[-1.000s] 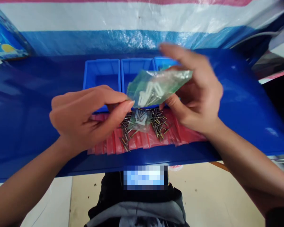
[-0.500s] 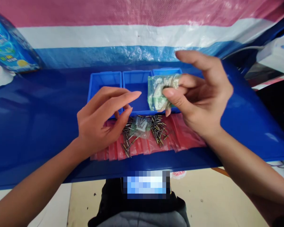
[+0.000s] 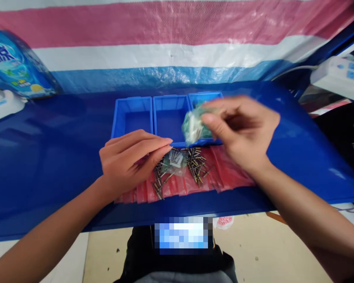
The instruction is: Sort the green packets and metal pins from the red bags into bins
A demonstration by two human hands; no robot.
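Green-tinted plastic makes up the small bag (image 3: pixel 192 127) that my right hand (image 3: pixel 247 131) pinches between thumb and bent fingers; whitish pieces show through it, blurred. It hangs to the left of that hand's fingertips, overlapping the rightmost bin (image 3: pixel 206 94) and the edge of the middle bin (image 3: pixel 169 127). My left hand (image 3: pixel 129 163) has thumb and forefinger tips brought together, the other fingers gently bent; I cannot tell whether anything sits between them. Just beyond those knuckles stands the leftmost bin (image 3: pixel 135 120), blue like its neighbours. Between my hands, nearer my body, lies a clear bag (image 3: pixel 177 160) of white pieces, with rivet-like metal pins (image 3: pixel 196 165) on either side, atop overlapping red plastic bags (image 3: pixel 234 173).
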